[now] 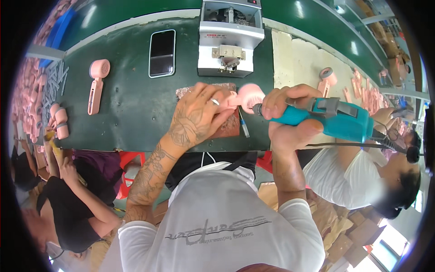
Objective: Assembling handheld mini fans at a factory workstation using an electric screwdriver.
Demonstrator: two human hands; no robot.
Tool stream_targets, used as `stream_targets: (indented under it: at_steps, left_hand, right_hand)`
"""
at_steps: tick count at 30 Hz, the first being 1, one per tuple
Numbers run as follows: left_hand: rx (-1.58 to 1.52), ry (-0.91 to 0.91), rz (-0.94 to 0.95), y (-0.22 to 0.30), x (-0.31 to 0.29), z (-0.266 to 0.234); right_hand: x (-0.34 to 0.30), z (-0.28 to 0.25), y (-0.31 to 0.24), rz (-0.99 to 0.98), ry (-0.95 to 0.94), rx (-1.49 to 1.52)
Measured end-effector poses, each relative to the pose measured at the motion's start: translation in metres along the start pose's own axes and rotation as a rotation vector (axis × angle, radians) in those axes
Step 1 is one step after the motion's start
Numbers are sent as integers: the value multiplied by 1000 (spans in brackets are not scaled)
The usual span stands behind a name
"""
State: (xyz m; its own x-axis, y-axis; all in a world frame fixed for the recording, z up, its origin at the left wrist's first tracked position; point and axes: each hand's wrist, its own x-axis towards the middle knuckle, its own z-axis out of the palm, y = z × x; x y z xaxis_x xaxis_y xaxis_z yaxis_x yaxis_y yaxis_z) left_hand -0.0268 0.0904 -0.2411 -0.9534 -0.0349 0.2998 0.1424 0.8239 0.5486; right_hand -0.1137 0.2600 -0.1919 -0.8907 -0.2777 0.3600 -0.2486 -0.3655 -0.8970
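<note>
A pink handheld fan [252, 94] with a round head lies under my left hand [195, 110], whose fingers are closed over its handle end. A small white piece, which I cannot make out, shows at those fingers. My right hand [292, 115] grips a teal electric screwdriver [346, 121], held nearly level. Its tip points left at the fan's round head; whether it touches is hard to tell. Beneath the fan is a worn reddish pad [229, 128]. A thin blue-and-white pen-like tool [244, 125] lies along the pad's right edge.
Behind my hands stands a white screw-feeder machine [230, 54]. A phone [162, 53] and another pink fan [97, 86] lie on the green tabletop [129, 115]. Pink parts are heaped at both sides. Co-workers sit left and right; a cord trails from the screwdriver's right end.
</note>
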Motion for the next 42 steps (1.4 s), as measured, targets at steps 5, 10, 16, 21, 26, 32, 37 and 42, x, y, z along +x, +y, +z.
stream_targets:
  at_steps: [5,10,16,21,26,32,37,42]
  left_hand:
    - [-8,31,48,-7,3,3]
    - [71,78,178,-2,-11,12]
    - [87,124,140,-3,-20,20]
    - [32,68,100,3,-15,10]
    - [-16,57,78,2,-14,10]
    - [-181,80,-13,8,-9,5]
    - [-663,113,-307,6,-18,3]
    - [-1254,24,-696,13,-25,-7]
  right_hand:
    - [1,-2,10,-19,-92,185]
    - [-7,-8,8,-84,-72,167]
    - [-3,-7,4,-205,-168,126]
    - [-5,-7,8,-199,-169,122]
    - [-6,-4,8,-230,-188,164]
    - [29,7,10,-293,-138,181]
    - [26,17,-4,-286,-223,334]
    - [-4,15,-20,-203,-275,230]
